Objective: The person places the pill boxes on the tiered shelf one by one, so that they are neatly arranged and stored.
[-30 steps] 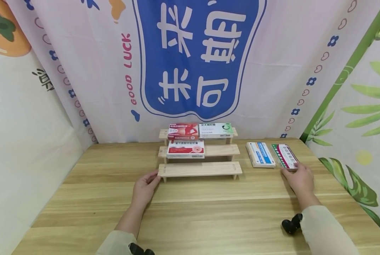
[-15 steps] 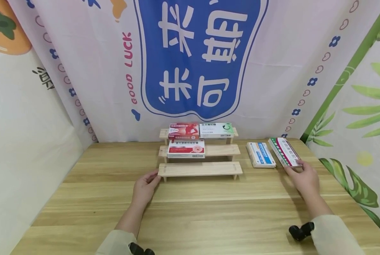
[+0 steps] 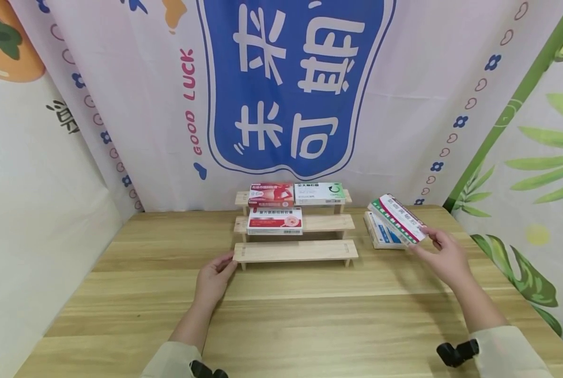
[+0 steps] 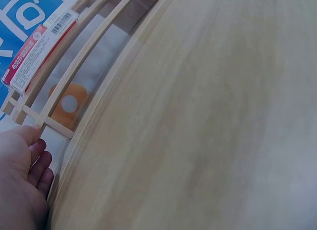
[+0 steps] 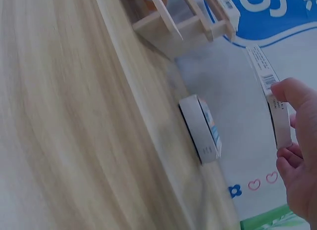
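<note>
My right hand (image 3: pixel 444 255) holds a white medicine box with green and magenta stripes (image 3: pixel 398 219) by its near end, tilted and raised off the table. In the right wrist view, this medicine box (image 5: pixel 270 96) is between thumb and fingers. Below and partly covered by it, a blue-and-white medicine box (image 3: pixel 378 236) lies on the table. My left hand (image 3: pixel 215 279) grips the left end of the lowest step of a three-step wooden rack (image 3: pixel 295 252). A red box (image 3: pixel 271 194) and a green-and-white box (image 3: pixel 320 193) sit on its top step; a red-and-white box (image 3: pixel 275 220) is on the middle step.
The wood-grain table (image 3: pixel 281 325) reaches back to a printed cloth (image 3: pixel 281 79). More printed cloth (image 3: pixel 536 173) hangs on the right side, and a pale cloth (image 3: pixel 35 199) on the left. A black wrist camera (image 3: pixel 457 353) sits at the right sleeve.
My right hand has lifted the green-and-magenta-striped medicine box off the table, tilting it and carrying it left over the blue-and-white box. The left hand stays at the rack's end.
</note>
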The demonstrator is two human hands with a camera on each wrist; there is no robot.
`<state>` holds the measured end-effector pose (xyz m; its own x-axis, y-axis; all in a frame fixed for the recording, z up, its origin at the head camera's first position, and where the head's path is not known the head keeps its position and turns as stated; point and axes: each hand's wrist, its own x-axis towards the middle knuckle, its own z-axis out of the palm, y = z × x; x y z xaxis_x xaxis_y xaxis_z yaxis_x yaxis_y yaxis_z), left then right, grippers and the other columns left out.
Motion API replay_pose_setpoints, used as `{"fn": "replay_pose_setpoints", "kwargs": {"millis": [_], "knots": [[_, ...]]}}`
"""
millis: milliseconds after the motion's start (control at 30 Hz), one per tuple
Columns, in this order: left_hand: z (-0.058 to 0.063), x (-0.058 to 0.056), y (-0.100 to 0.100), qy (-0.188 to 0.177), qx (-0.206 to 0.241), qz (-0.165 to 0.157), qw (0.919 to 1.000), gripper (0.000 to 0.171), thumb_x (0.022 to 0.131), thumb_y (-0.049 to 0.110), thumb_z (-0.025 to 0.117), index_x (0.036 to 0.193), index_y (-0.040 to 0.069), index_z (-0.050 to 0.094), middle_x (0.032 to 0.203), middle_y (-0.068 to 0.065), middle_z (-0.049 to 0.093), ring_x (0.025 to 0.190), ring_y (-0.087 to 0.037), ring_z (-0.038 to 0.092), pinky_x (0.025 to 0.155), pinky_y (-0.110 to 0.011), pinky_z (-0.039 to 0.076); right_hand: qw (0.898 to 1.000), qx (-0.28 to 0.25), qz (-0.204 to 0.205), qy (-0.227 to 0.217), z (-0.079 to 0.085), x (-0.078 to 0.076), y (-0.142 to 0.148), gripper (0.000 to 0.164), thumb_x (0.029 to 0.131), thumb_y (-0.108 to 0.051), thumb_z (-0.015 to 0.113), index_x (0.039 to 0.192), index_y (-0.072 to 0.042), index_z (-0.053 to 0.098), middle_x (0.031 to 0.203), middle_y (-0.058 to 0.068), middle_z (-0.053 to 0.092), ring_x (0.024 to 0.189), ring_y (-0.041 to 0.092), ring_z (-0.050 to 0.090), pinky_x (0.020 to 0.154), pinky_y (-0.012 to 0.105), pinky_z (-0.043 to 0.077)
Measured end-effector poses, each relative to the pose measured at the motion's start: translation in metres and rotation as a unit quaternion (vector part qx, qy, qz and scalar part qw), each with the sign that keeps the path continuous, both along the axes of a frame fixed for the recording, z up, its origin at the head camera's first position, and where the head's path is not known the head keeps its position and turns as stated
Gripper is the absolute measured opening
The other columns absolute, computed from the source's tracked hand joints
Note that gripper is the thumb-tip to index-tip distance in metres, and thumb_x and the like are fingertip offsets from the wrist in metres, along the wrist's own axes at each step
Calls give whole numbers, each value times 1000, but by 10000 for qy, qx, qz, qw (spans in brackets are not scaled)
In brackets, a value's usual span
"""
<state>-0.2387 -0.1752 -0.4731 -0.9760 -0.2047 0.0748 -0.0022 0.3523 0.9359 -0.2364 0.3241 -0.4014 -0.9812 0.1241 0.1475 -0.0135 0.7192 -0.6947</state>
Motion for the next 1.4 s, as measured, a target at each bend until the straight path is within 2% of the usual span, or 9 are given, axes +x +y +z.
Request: {"fn": "replay_pose_setpoints", "kwargs": {"millis": [267,433,1000,1200,1400], "knots": [[0,1,0,-76,25,-10,10000,32,96,15,62,126,4,64,126,-17,67,116,-29,64,97,-31,54,9965,-10,831,23,6,-2,-22,62,90,-31,71,137,3,47,146,30,40,134,49,40,112,57,36],[0,2,0,-105,-10,-27,9999,33,96,15,62,127,4,63,126,-17,66,118,-30,63,101,-39,52,9932,-20,1167,-47,5,-7,-33,59,88,-29,73,134,0,50,147,25,41,135,46,40,114,55,36],[2,1,-1,-150,10,-15,9999,34,95,17,63,127,5,63,128,-16,66,120,-30,62,105,-44,49,9892,118,1457,-112,4,-12,-51,59,86,-30,74,134,-4,52,147,20,42,137,44,39,115,54,35],[1,1,-1,-139,-5,-41,9999,33,96,16,62,127,5,62,128,-16,65,119,-30,62,103,-42,51,9860,247,1635,-204,3,-21,-60,59,85,-32,75,132,-4,54,147,23,43,136,45,40,114,54,36],[1,1,-1,-128,38,-51,9999,33,96,16,62,127,4,62,129,-17,65,119,-29,63,102,-40,51,9820,83,1873,-239,2,-32,-69,57,85,-26,74,133,-3,54,150,24,40,136,47,39,114,55,36]]}}
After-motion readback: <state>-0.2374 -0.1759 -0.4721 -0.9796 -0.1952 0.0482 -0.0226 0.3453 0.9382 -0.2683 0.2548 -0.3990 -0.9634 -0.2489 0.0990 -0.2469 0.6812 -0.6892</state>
